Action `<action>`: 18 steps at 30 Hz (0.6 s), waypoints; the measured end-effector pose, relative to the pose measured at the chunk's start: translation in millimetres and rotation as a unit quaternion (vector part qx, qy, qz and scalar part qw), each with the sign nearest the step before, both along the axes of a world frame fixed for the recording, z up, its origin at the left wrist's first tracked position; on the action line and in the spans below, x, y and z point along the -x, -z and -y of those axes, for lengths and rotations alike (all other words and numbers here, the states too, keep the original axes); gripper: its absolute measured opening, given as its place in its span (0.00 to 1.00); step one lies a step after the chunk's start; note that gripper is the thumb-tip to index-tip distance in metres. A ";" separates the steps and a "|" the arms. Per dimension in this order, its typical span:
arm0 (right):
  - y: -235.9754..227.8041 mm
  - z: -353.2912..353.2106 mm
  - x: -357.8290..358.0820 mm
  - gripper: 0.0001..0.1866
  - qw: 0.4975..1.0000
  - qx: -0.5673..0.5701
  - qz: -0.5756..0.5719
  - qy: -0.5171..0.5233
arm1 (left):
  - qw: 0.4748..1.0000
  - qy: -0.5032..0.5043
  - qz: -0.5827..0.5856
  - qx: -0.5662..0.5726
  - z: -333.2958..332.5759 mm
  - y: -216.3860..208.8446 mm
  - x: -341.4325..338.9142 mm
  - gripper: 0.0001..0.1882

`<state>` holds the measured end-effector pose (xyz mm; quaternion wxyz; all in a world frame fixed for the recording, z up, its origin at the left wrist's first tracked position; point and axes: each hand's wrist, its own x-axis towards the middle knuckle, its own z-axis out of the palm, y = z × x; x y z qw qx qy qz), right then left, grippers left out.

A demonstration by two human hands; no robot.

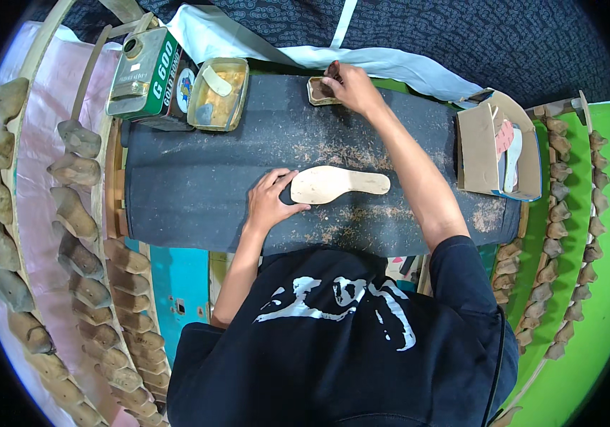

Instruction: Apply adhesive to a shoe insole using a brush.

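A pale shoe insole (337,183) lies flat on the dark work cloth, its wide end to the left. My left hand (270,201) grips that wide end, with the thumb at the near edge and the fingers at the far edge. At the back of the table, my right hand (353,89) is closed around a dark brown object (332,70), perhaps a brush handle. It is over a small shallow tub (317,91); the object's lower end is hidden by the hand and the tub.
Brown shavings (340,151) are scattered over the cloth (198,171). A green metal can (141,78) and a yellowish tub (238,117) with scraps and a tool stand back left. An open cardboard box (477,153) holds cut pieces at right. Racks of wooden shoe lasts (75,213) flank the table.
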<state>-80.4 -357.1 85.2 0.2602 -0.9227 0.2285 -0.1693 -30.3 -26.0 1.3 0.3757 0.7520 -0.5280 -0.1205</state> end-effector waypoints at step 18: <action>1.0 10.9 12.5 0.11 0.996 -0.032 0.078 -0.012 | 1.000 -0.002 -0.003 0.001 0.0 1.1 1.0 0.41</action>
